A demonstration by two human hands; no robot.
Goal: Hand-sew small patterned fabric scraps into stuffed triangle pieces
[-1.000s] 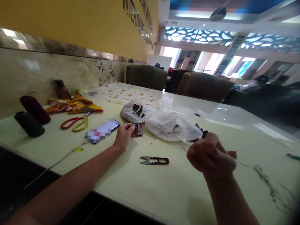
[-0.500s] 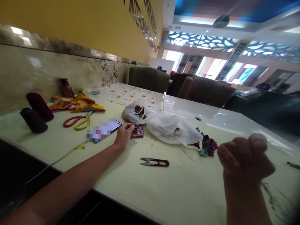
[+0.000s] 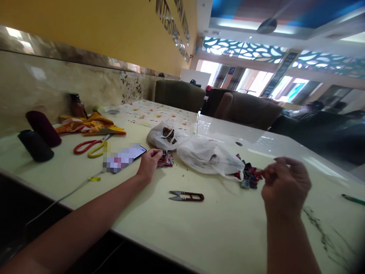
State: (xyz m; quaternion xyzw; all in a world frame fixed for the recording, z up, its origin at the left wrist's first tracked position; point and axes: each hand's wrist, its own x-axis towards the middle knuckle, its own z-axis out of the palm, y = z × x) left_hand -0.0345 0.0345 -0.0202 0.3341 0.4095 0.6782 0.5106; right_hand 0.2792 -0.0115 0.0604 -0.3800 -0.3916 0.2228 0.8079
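My left hand (image 3: 148, 164) is closed in a pinch on a small dark cloth piece (image 3: 164, 154), just above a flat bundle of patterned fabric (image 3: 168, 160) on the table. Raised at the right, my right hand (image 3: 285, 186) has thumb and fingertips pressed together; anything between them is too small to make out. Beyond it lies a pile of small dark-red and grey cloth pieces (image 3: 250, 175), beside a white plastic bag (image 3: 207, 156). Thread snips (image 3: 187, 196) with a dark red handle rest between my hands, blades pointing left.
A phone (image 3: 126, 157) with a cable lies left of my left hand. Further left are scissors (image 3: 89, 147), two thread cones (image 3: 37, 146), yellow cloth (image 3: 93, 124) and a brown bottle (image 3: 78, 105). A second bag (image 3: 158, 136) holds dark bits. Tangled thread (image 3: 324, 238) and a green pen-like stick (image 3: 356, 200) lie right.
My right hand has come down and slightly left, turning from a raised fist to a pinch by the cloth pile. My left hand keeps its pinch. The whole view has shifted slightly.
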